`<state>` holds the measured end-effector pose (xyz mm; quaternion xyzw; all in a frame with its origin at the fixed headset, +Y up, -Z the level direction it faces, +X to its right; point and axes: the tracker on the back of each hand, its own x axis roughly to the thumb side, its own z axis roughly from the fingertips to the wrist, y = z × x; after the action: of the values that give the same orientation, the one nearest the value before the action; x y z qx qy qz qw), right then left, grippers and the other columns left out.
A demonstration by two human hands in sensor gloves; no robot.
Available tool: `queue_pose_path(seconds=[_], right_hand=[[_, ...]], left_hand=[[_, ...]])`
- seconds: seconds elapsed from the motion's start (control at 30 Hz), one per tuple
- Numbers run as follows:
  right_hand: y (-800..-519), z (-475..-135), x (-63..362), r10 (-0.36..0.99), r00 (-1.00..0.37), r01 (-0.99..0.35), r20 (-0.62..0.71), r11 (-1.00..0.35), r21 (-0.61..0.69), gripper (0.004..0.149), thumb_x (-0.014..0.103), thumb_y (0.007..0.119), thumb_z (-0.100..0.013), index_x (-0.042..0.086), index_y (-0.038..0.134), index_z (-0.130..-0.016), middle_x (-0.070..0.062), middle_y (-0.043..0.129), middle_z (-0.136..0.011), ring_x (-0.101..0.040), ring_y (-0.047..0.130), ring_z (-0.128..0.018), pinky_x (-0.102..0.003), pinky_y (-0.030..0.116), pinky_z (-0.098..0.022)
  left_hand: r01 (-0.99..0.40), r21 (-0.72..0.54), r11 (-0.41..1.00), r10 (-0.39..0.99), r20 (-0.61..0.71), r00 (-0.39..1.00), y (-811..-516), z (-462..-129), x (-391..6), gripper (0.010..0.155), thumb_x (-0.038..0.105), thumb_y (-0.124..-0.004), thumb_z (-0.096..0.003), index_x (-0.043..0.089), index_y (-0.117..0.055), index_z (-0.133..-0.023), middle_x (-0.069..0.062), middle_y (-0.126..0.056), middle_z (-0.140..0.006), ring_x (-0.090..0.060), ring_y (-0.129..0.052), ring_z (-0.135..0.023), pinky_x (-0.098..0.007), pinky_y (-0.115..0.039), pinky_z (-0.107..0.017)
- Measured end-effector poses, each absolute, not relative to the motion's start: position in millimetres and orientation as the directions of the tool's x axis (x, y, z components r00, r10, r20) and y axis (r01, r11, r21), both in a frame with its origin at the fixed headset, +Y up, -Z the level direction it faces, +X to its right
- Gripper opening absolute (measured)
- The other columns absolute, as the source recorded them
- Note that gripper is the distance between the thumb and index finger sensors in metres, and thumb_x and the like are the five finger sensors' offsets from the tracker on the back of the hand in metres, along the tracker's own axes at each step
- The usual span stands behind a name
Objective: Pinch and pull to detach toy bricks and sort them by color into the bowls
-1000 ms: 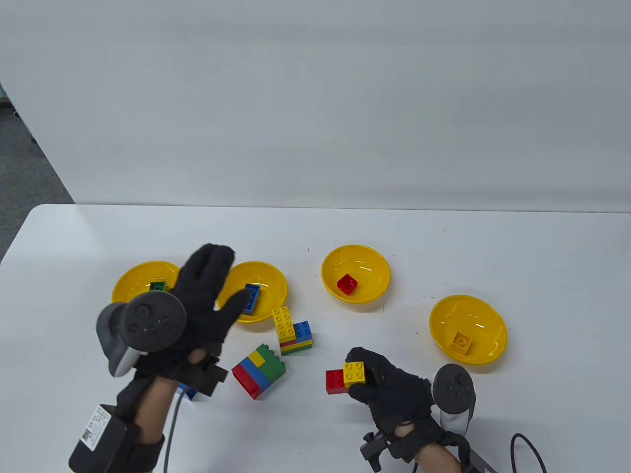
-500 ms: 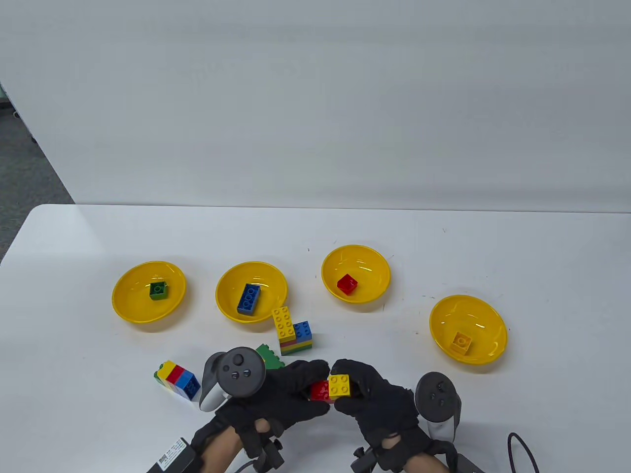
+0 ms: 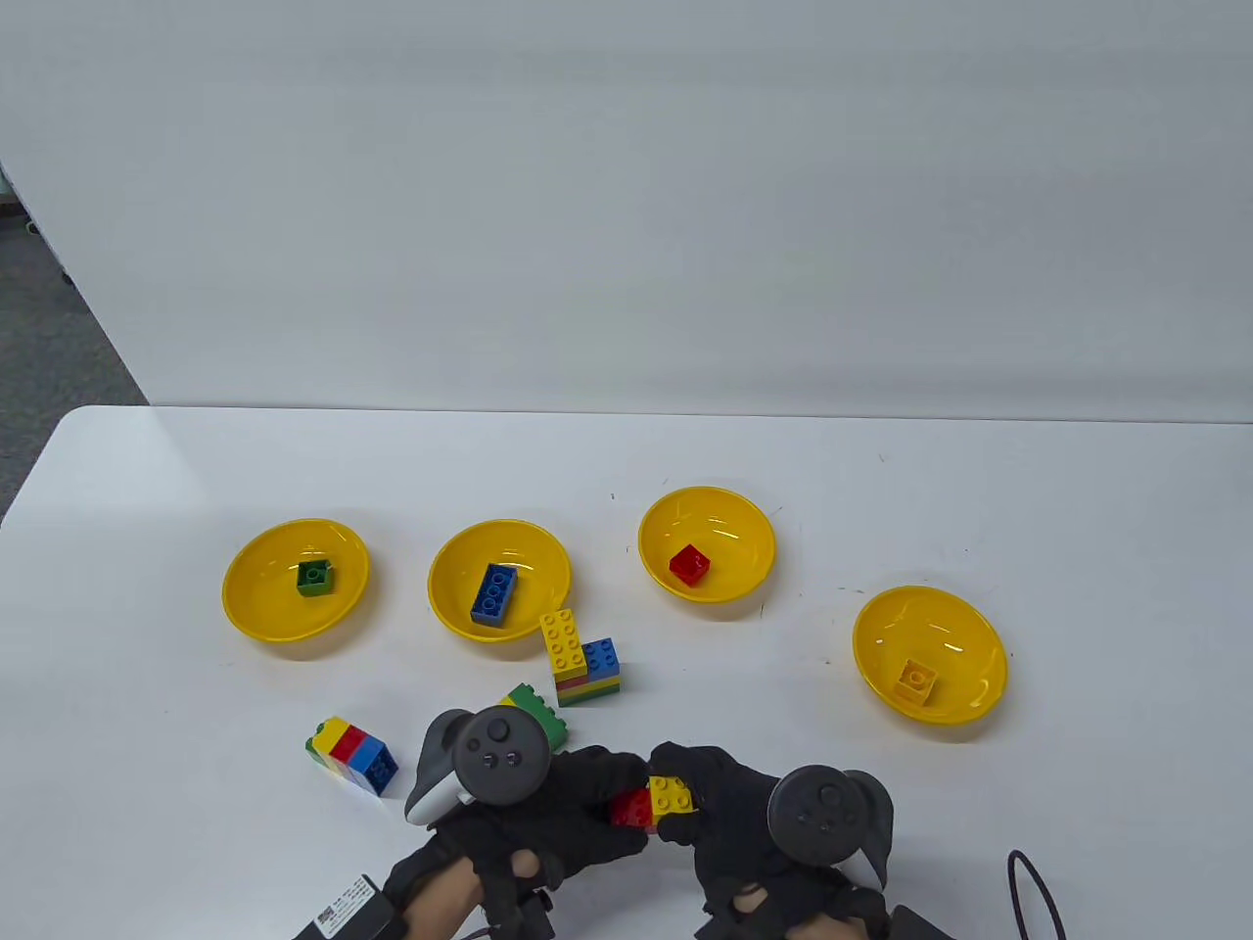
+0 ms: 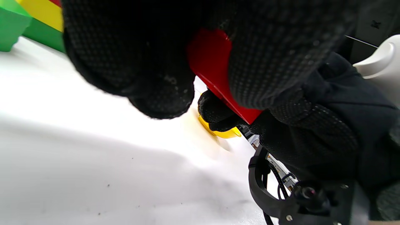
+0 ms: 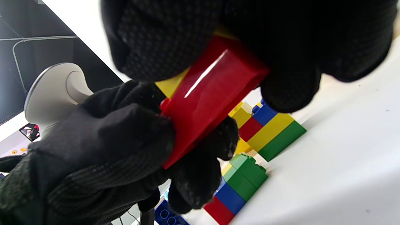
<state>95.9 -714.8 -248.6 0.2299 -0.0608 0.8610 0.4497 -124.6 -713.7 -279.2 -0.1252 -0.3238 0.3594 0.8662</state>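
Note:
Both hands meet at the table's front on a small red-and-yellow stack. My left hand [image 3: 612, 783] grips the red brick [image 3: 632, 809], whose side shows in the right wrist view [image 5: 209, 97]. My right hand [image 3: 675, 798] pinches the yellow brick [image 3: 672, 794] sitting on top of it. The two bricks are still joined. Four yellow bowls stand in a row: one with a green brick [image 3: 296, 580], one with a blue brick [image 3: 499, 580], one with a red brick [image 3: 707, 542], one with a yellow brick [image 3: 930, 654].
A stack of yellow, blue, red and green bricks [image 3: 582, 661] stands behind the hands. A green-topped stack [image 3: 536, 713] is partly hidden by the left tracker. A small mixed stack [image 3: 352, 754] lies at front left. A black cable [image 3: 1038, 891] curls at front right.
My left hand left the blue bowl, came down to the front and took hold of the red brick. The right hand drew the stack slightly nearer and turned it.

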Motion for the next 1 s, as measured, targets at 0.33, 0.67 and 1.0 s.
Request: queue_pose_path(seconds=[0.33, 0.67, 1.0], right_hand=[[-720, -256, 100, 0.830, -0.448, -0.828, 0.332, -0.525, 0.195, 0.059, 0.024, 0.073, -0.026, -0.003, 0.088, -0.076, -0.027, 0.097, -0.068, -0.045, 0.108, -0.045, -0.061, 0.090, -0.033], [-722, -280, 129, 0.947, -0.293, -0.925, 0.129, -0.315, 0.214, 0.059, 0.028, 0.075, -0.029, -0.002, 0.087, -0.079, -0.031, 0.096, -0.065, -0.045, 0.106, -0.041, -0.062, 0.087, -0.033], [-676, -315, 240, 0.753, -0.611, -0.784, 0.246, -0.532, -0.319, 0.059, 0.022, 0.084, -0.032, 0.005, 0.080, -0.088, -0.028, 0.084, -0.086, -0.051, 0.095, -0.064, -0.069, 0.076, -0.046]], left_hand=[[-0.526, -0.516, 0.676, 0.737, 0.470, 0.486, -714, -279, -123, 0.069, 0.039, -0.107, -0.0373, 0.003, -0.083, -0.091, -0.030, -0.095, -0.079, -0.037, -0.112, -0.050, -0.049, -0.098, -0.036], [-0.508, -0.495, 0.705, 0.709, 0.506, 0.491, -709, -275, -122, 0.068, 0.033, -0.108, -0.0382, 0.005, -0.080, -0.093, -0.029, -0.092, -0.084, -0.038, -0.110, -0.055, -0.049, -0.097, -0.040], [-0.514, -0.474, 0.714, 0.700, 0.498, 0.513, -710, -275, -128, 0.068, 0.037, -0.106, -0.0394, 0.007, -0.080, -0.094, -0.027, -0.092, -0.085, -0.037, -0.109, -0.055, -0.048, -0.096, -0.040]])
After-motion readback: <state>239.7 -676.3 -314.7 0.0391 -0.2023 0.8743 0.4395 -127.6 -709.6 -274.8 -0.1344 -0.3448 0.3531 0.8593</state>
